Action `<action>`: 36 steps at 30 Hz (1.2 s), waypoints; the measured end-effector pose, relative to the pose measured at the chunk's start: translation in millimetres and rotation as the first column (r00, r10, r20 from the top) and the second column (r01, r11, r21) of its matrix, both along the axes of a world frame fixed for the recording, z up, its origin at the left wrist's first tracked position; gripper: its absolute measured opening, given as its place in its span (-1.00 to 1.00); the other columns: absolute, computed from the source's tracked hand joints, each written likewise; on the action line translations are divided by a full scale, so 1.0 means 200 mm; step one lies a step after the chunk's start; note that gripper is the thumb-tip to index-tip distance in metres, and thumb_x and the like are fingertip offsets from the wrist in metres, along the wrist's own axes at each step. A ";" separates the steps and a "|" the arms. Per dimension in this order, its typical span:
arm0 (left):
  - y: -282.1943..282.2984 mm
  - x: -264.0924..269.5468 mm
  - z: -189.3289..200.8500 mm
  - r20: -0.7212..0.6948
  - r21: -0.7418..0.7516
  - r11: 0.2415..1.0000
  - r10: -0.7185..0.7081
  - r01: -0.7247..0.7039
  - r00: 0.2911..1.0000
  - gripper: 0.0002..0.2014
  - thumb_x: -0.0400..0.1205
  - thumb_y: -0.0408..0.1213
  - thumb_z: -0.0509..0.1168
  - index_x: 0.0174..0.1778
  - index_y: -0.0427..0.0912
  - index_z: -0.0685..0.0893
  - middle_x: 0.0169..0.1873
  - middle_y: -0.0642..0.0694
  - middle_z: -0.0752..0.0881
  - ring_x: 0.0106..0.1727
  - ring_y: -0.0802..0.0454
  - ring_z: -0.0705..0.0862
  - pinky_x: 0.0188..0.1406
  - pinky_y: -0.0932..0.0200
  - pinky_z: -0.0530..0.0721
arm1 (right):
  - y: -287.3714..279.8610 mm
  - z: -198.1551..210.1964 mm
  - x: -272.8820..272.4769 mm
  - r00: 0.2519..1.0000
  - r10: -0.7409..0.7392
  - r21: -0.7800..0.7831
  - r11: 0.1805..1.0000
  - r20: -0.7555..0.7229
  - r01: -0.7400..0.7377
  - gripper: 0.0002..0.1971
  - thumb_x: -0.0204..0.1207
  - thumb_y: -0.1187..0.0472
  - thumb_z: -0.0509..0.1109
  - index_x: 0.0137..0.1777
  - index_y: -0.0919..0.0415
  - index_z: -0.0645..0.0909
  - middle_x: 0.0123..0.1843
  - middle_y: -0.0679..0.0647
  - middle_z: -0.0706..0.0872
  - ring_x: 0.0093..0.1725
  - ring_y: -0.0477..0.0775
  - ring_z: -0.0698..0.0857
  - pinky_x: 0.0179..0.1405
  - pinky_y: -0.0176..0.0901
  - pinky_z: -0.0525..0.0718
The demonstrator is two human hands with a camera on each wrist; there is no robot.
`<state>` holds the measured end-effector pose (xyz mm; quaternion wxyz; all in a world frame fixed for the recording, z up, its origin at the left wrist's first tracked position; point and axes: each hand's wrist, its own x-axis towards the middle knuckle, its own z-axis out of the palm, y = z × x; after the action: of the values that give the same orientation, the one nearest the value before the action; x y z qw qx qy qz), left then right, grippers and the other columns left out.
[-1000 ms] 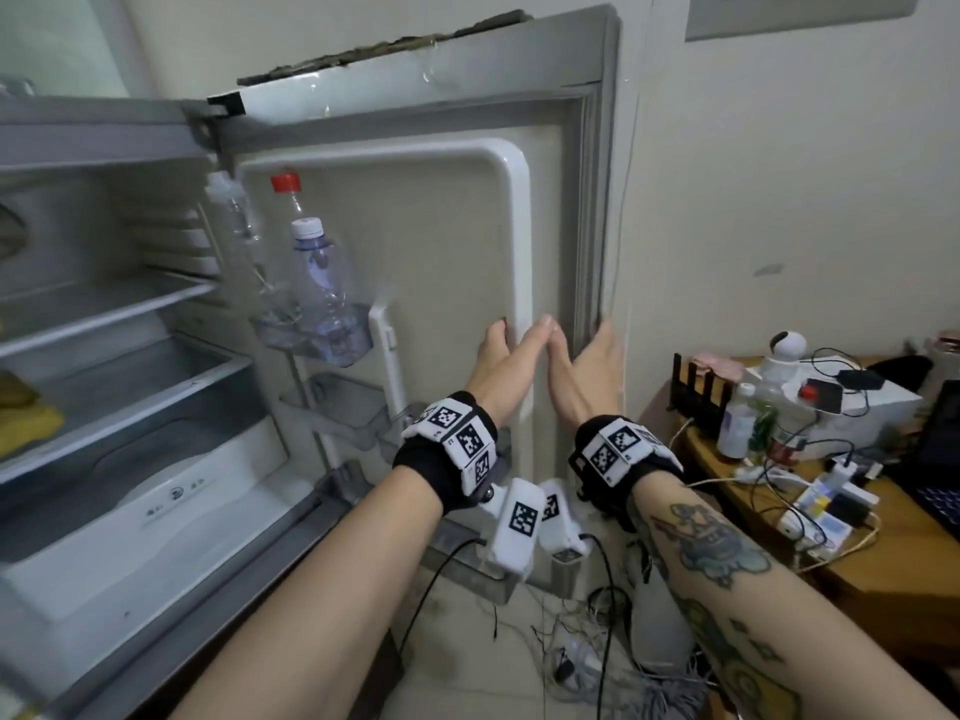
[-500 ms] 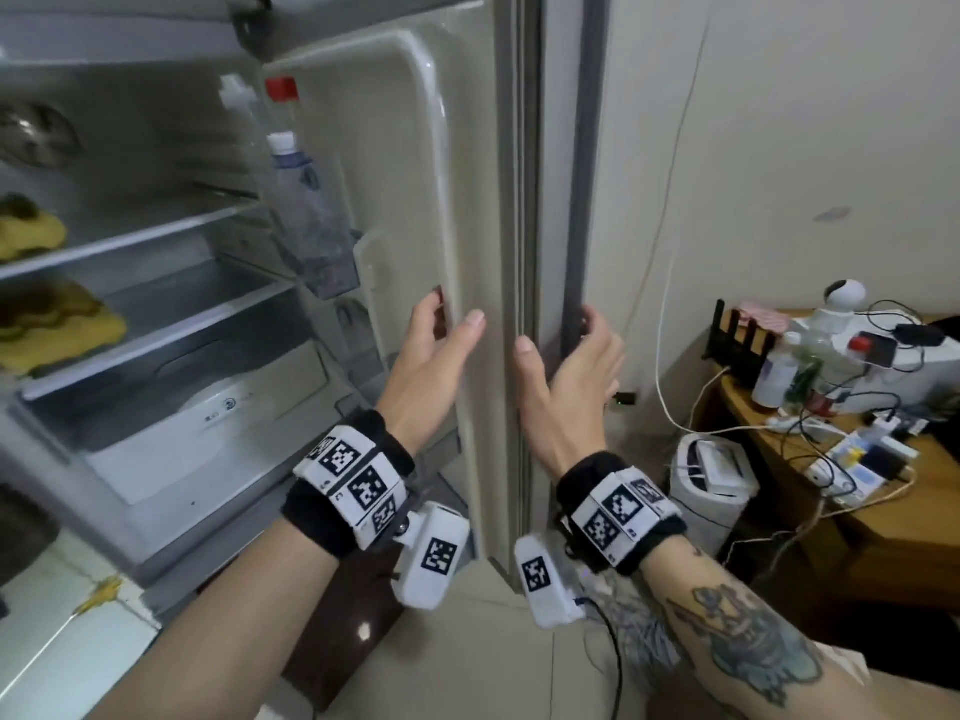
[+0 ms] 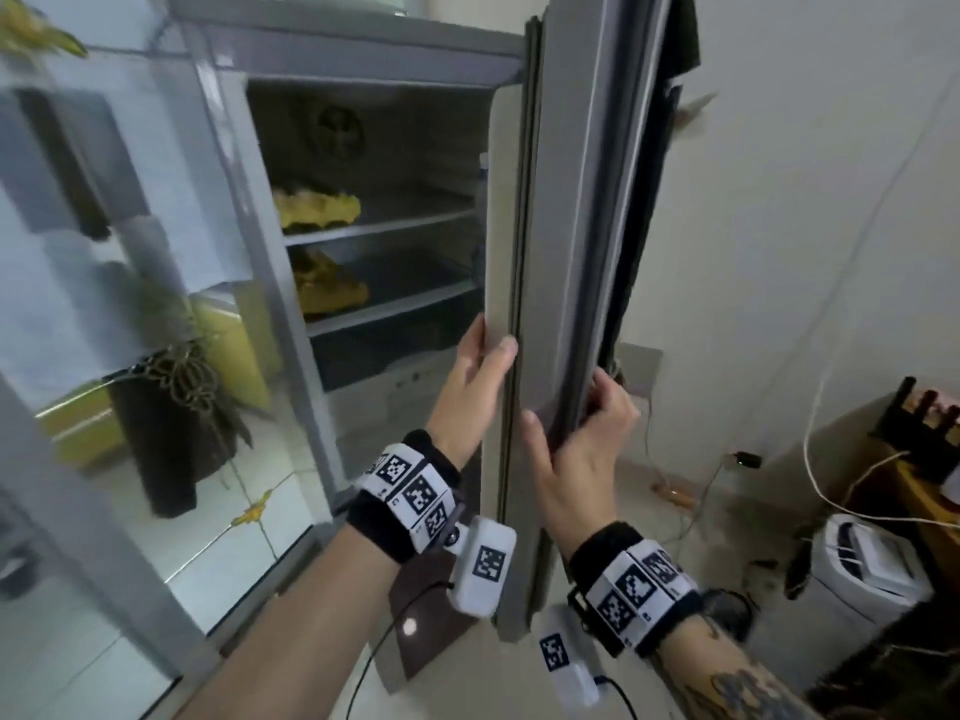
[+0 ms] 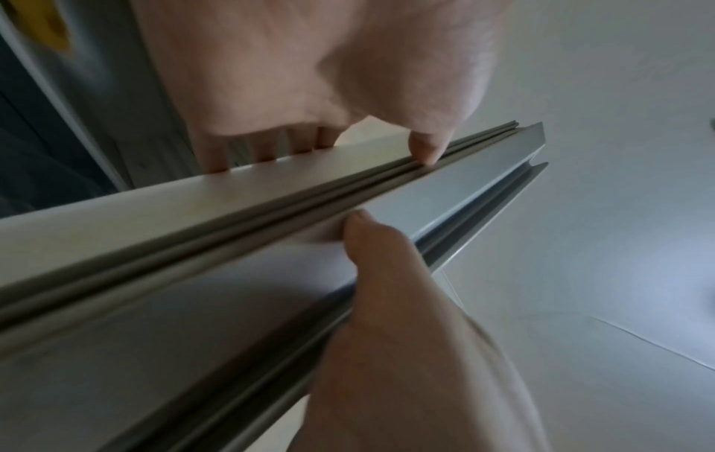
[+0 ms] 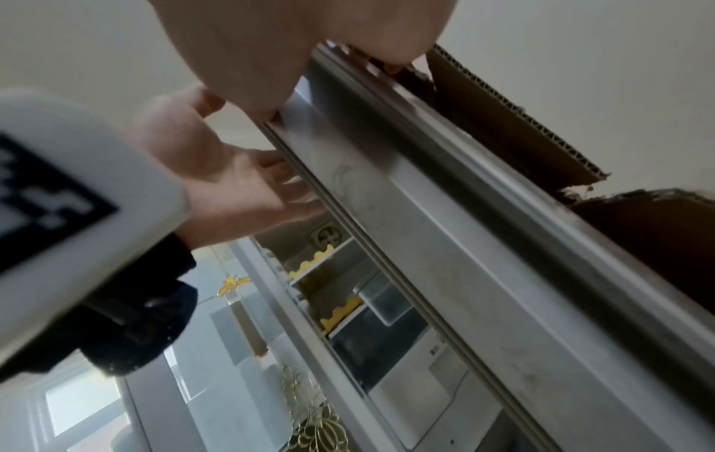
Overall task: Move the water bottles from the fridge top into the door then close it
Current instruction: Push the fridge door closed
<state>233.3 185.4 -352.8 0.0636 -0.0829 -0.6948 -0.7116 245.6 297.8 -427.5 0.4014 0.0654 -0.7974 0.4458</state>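
Note:
The grey fridge door (image 3: 566,210) stands edge-on to me, partly swung in toward the fridge body (image 3: 291,283). My left hand (image 3: 491,345) grips its inner edge: the fingers (image 4: 251,150) wrap onto the liner and the thumb lies on the gasket (image 4: 271,208). My right hand (image 3: 569,407) grips the outer edge, its fingers curled round the far side and its thumb on the near face. The door (image 5: 445,244) hides the water bottles, apart from a pale sliver (image 3: 482,171) beside its inner edge.
Yellow items (image 3: 317,207) lie on the fridge shelves. Dark cardboard (image 3: 644,200) hangs on the door's outer face. A dark vase with dried stems (image 3: 166,407) stands at the left. A white appliance (image 3: 862,558), cables and a wooden desk (image 3: 930,506) crowd the right.
The door has swung from wide open to edge-on, toward the fridge body. The bottles on its shelf have gone out of sight. Both hands stayed on the door's edge and travelled with it.

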 end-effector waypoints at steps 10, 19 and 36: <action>-0.67 -0.02 -0.06 0.018 -0.074 0.997 0.003 -0.002 1.000 -0.27 0.63 0.16 0.18 0.69 0.09 0.08 0.62 0.12 0.33 0.49 0.28 0.34 0.42 0.29 0.34 | -0.68 -0.01 -0.14 1.000 0.002 0.355 0.935 0.031 -0.012 -0.17 0.48 -0.07 0.34 0.65 0.21 0.05 0.54 0.32 0.30 0.51 0.26 0.31 0.46 0.08 0.31; -1.00 -0.25 -0.03 0.040 -0.177 0.966 0.200 -0.190 0.979 -0.10 0.58 0.26 0.16 0.73 -0.02 -0.11 0.75 -0.05 0.02 0.73 0.03 0.09 0.65 0.10 0.00 | -1.17 0.03 -0.37 0.996 0.051 0.432 0.898 0.079 -0.080 -0.12 0.47 -0.06 0.39 0.68 0.37 0.15 0.55 0.38 0.34 0.51 0.35 0.34 0.40 0.23 0.47; -1.21 -0.62 -0.10 -0.072 -0.470 0.813 0.351 -0.343 0.933 -0.10 0.68 0.00 0.21 0.70 -0.20 -0.28 0.70 -0.15 -0.24 0.17 0.69 0.18 -0.03 0.94 0.02 | -1.54 -0.16 -0.86 0.996 0.090 0.513 0.856 -0.012 -0.071 -0.18 0.50 -0.11 0.13 0.63 0.41 0.09 0.60 0.29 0.13 0.56 0.37 0.17 0.49 0.23 0.15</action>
<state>109.7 -55.6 -373.0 0.1637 0.0384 -0.8518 -0.4962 73.0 -11.2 -458.9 0.3646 0.2107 -0.8765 0.2332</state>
